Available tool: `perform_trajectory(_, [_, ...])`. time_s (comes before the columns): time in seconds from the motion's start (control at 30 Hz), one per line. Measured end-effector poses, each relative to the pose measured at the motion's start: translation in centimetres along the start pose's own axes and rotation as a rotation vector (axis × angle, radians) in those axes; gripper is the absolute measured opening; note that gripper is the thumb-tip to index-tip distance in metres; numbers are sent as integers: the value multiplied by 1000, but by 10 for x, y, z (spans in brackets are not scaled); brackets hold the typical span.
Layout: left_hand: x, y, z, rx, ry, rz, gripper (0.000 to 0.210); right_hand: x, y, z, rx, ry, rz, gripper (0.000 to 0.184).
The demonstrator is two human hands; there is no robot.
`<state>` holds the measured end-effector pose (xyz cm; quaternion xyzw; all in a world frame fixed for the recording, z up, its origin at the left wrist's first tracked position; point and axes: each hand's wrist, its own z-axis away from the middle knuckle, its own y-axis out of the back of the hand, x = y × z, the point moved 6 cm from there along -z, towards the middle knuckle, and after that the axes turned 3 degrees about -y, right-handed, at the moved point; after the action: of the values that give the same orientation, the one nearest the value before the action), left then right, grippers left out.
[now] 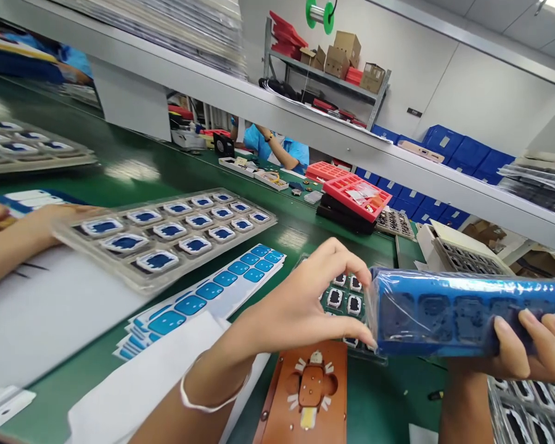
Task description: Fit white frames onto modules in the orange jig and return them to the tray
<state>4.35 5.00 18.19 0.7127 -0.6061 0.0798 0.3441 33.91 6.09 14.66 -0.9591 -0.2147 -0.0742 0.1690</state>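
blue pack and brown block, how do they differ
The blue pack is held in the left hand and right hand; the brown block rests on the green table. Clear film covers the pack; the block is unwrapped. The pack shows several dark patches, the block one central shape. Both run past the picture's edge.

Over on the pale wall [490,68] there's a small dark sign [414,112], and a spool with green ends [321,13] hangs up near the top. A grey metal rack [324,76] carries cardboard boxes [337,63] and a pile of red trays [287,36]. Blue boxes [465,154] are stacked to the right of it. A long white overhead shelf [351,145] slants across, with stacked clear trays [189,31] up on its left end. Beneath it, across the green bench [180,166], sits a person in blue [296,151], wearing a dark wristband, and nearer us a red compartment tray [374,213] rests tilted on black ones [345,217].
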Motion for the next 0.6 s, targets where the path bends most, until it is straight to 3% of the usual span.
perform_trajectory(0.07, [2,0,0,55,-56,-7,48,-13,1,-1,226,246,75,9])
perform_trajectory(0.13, [6,-1,1,89,-117,2,47,-19,-8,-5,281,295,100,9])
perform_trajectory(0.37, [15,-1,0,127,-250,23,40,-45,-35,-16,-65,-54,-44,19])
perform_trajectory(0.6, [18,7,-1,140,-278,75,36,-54,-44,-12,-249,1,-144,23])
